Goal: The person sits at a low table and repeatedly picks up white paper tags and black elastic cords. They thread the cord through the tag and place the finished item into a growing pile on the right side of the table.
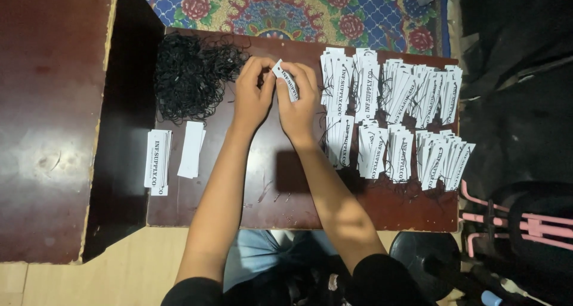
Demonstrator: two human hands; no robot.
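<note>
Both my hands meet over the far middle of a dark brown table [262, 192]. My right hand [299, 100] grips a small white paper tag [285, 78] with black print. My left hand [253, 94] pinches at the tag's top end, and whether a thin black string sits in its fingers is too small to tell. A loose heap of black strings [191, 76] lies just left of my left hand. Rows of white tags with strings attached [394, 112] are laid out to the right of my right hand.
Two small stacks of plain white tags [158, 161] [191, 149] lie at the table's left edge. A second dark table [51, 115] stands to the left. A patterned rug [286, 8] lies beyond. A pink metal frame [519, 219] and dark objects sit at the right.
</note>
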